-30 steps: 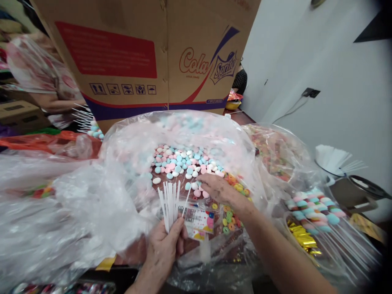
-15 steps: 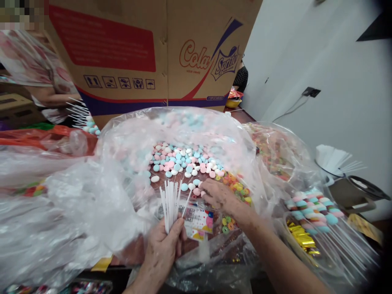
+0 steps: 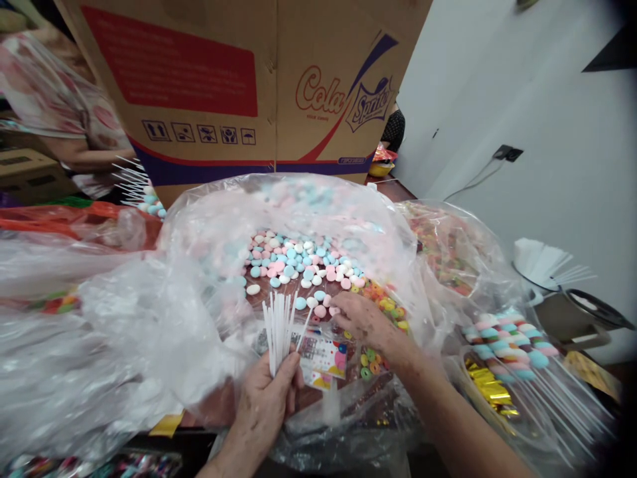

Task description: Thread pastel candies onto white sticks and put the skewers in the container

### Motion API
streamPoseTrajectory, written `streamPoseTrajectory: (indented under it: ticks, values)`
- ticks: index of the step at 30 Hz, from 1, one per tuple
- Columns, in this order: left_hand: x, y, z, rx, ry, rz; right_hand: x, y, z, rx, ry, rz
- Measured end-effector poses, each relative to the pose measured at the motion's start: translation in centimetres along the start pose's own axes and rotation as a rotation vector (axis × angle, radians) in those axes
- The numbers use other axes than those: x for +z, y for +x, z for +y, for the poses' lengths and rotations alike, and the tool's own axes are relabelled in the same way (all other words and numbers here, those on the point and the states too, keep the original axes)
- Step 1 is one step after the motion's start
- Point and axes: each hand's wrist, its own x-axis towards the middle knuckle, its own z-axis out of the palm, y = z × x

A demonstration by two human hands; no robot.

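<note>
A bunch of thin white sticks (image 3: 280,325) stands upright in my left hand (image 3: 266,398), which is closed round their lower ends; one stick leans out to the right. My right hand (image 3: 365,322) reaches in from the right, palm down, its bent fingers slightly apart beside a few pink candies (image 3: 320,311). Whether the fingertips touch them is unclear. Beyond lies a heap of pink, blue and white round candies (image 3: 298,255) inside an opened clear plastic bag (image 3: 199,212). Small ring gummies (image 3: 371,362) lie beneath and beside my right forearm. A printed label (image 3: 326,358) rests between my hands.
A large cardboard box (image 3: 199,86) stands behind the bag. On the right are finished candy skewers (image 3: 512,342), gold ties (image 3: 490,388), more white sticks (image 3: 540,262) and a bag of gummies (image 3: 445,245). A person (image 3: 74,113) is at the back left; crumpled plastic (image 3: 139,338) covers the left.
The view has shifted very slightly. My right hand stays beside the pink candies with almost no movement, and my left hand keeps its hold on the sticks.
</note>
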Motion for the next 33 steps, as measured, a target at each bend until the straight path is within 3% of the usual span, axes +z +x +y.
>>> streamPoseTrajectory:
  ticks: [3, 6, 13, 17, 20, 26, 33]
  values:
    - [0.1, 0.1, 0.1, -0.012, -0.013, -0.019, -0.1, -0.3, -0.2, 0.048, -0.102, -0.014]
    - [0.0, 0.2, 0.0, -0.014, -0.028, -0.021, -0.5, -0.3, -0.2, 0.163, -0.081, 0.063]
    - [-0.2, 0.1, -0.5, 0.005, 0.003, -0.019, -2.2, -0.2, 0.9, 0.342, 0.473, 0.338]
    - [0.1, 0.0, -0.1, -0.019, 0.008, 0.009, -2.0, -0.2, 0.6, 0.276, 0.492, 0.260]
    - [0.2, 0.0, 0.0, -0.030, 0.005, 0.008, -1.3, 0.0, -0.2, 0.232, 0.366, 0.183]
    - [0.0, 0.1, -0.4, -0.021, 0.036, 0.009, 0.7, 1.9, -0.4, 0.124, 0.131, 0.165]
    - [0.0, 0.3, -0.4, -0.017, 0.033, -0.008, 0.8, 3.0, 0.0, 0.157, 0.213, 0.174]
